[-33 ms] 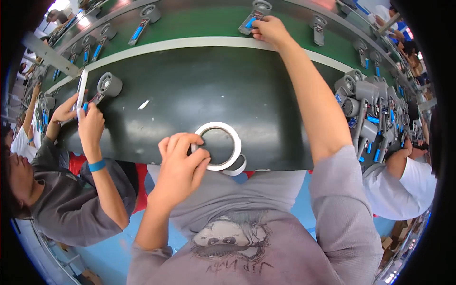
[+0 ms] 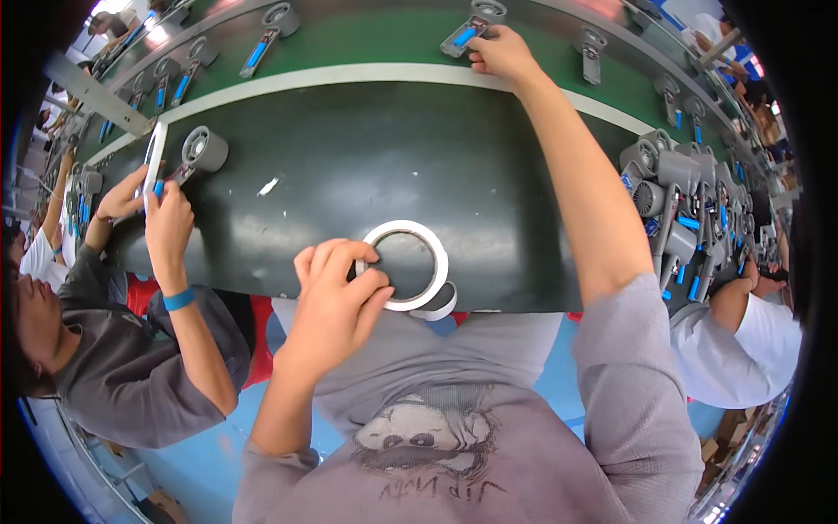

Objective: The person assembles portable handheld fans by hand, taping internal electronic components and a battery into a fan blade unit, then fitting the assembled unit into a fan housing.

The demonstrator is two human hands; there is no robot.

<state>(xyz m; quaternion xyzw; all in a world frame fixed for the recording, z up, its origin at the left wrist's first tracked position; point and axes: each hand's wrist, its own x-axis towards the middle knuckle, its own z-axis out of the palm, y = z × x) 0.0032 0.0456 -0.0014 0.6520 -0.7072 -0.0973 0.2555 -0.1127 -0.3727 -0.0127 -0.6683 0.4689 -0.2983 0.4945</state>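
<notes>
My left hand (image 2: 334, 301) is closed on the left side of a large white tape roll (image 2: 441, 262), thumb and fingers pinching its ring near the table's front edge. Partly under that roll, a smaller white roll (image 2: 445, 302) sits at the edge. My right arm stretches far forward over the dark table. At its end, my right hand (image 2: 506, 58) grips the handle of a grey handheld fan body (image 2: 487, 12) on the green belt. A blue cylinder (image 2: 464, 36) lies in the open handle beside my fingertips. My fingers hide part of the handle.
More grey fan bodies (image 2: 278, 19) are spaced along the green conveyor belt (image 2: 367, 39). A heap of them (image 2: 676, 170) covers the table's right side. At left, a co-worker's hands (image 2: 168, 214) work on another fan body (image 2: 206, 150). A white scrap (image 2: 268, 186) lies on the dark tabletop (image 2: 349, 157).
</notes>
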